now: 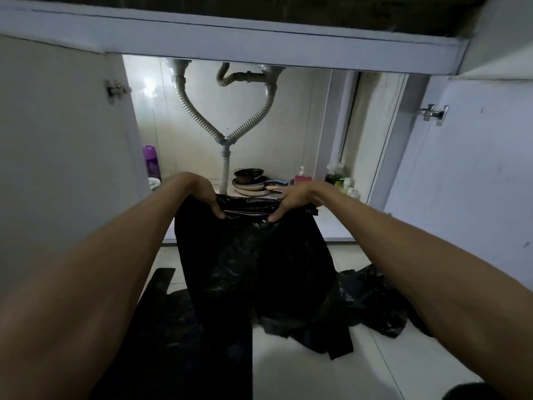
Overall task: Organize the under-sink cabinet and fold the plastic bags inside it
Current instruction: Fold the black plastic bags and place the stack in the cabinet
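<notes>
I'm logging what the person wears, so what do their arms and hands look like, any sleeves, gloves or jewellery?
The left hand and right hand are bare: no gloves, no rings that show. The left forearm and right forearm are bare too, with no sleeve, watch or bracelet in view.

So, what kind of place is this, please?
Most likely a home kitchen, at the open cabinet under the sink. Two corrugated drain hoses join into one pipe, stacked pans and a pump soap bottle stand inside, and the left hand and right hand hold a black plastic bag.
</notes>
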`<action>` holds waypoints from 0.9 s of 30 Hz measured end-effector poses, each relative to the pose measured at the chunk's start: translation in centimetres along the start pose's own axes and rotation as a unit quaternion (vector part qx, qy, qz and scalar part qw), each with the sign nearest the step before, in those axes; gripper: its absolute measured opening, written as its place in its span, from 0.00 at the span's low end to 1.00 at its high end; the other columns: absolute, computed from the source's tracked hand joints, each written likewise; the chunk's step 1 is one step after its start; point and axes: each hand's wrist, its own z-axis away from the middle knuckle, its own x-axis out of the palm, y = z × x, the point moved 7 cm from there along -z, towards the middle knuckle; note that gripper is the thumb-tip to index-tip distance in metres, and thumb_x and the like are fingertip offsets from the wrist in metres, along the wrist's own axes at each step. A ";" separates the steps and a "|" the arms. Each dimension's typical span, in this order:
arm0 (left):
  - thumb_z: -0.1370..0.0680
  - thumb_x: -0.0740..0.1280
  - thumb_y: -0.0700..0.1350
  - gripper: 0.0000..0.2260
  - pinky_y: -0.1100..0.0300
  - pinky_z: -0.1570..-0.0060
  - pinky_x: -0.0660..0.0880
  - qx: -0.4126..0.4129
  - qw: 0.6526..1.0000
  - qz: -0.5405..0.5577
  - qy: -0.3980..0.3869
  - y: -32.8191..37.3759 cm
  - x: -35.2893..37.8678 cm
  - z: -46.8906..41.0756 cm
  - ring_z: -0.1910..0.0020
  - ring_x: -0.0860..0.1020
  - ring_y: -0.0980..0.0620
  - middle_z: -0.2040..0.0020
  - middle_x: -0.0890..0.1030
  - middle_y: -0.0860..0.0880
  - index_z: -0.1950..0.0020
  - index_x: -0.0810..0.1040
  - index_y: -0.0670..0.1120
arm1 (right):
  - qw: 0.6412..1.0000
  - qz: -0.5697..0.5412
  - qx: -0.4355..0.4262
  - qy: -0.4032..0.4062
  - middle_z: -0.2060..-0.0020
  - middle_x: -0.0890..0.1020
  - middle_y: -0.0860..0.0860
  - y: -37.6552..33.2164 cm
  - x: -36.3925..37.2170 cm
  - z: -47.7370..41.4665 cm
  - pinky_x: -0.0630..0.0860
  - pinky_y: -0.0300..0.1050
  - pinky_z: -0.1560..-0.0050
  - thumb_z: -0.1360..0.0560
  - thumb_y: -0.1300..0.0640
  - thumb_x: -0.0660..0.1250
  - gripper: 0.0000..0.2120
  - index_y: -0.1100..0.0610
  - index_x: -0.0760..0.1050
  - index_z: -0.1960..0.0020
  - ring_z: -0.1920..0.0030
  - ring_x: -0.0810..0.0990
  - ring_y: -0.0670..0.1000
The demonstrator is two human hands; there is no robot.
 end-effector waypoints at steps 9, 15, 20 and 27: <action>0.26 0.67 0.41 0.07 0.50 0.53 0.75 0.091 0.894 -0.149 0.413 -4.1 -5.8 4.4 0.50 0.78 0.39 0.49 0.79 0.39 0.48 0.77 0.42 | 0.906 0.187 -0.091 0.368 0.43 0.80 0.59 -7.3 -0.8 -1.2 0.74 0.49 0.48 0.27 0.58 0.66 0.15 0.60 0.74 0.41 0.43 0.78 0.61; 0.30 0.65 0.34 0.09 0.54 0.71 0.63 0.134 0.805 -0.189 0.547 -5.9 -7.4 8.4 0.66 0.75 0.37 0.53 0.73 0.41 0.51 0.72 0.40 | 0.835 0.175 -0.147 0.501 0.54 0.81 0.61 -9.5 -2.4 -0.1 0.65 0.49 0.62 0.30 0.66 0.63 0.08 0.63 0.77 0.53 0.54 0.79 0.63; 0.32 0.66 0.33 0.11 0.55 0.72 0.64 0.148 0.794 -0.206 0.553 -8.0 -4.1 8.5 0.66 0.75 0.37 0.51 0.73 0.40 0.51 0.73 0.40 | 0.838 0.159 -0.145 0.502 0.57 0.82 0.59 -8.9 1.7 -1.0 0.65 0.47 0.61 0.31 0.64 0.64 0.07 0.60 0.78 0.54 0.55 0.80 0.62; 0.29 0.66 0.36 0.20 0.50 0.54 0.72 0.109 0.892 -0.190 0.394 -15.1 8.5 5.1 0.41 0.74 0.39 0.38 0.74 0.42 0.37 0.73 0.43 | 0.924 0.106 -0.162 0.330 0.50 0.80 0.56 -5.1 17.7 -3.0 0.71 0.54 0.50 0.24 0.44 0.64 0.20 0.57 0.69 0.40 0.50 0.79 0.60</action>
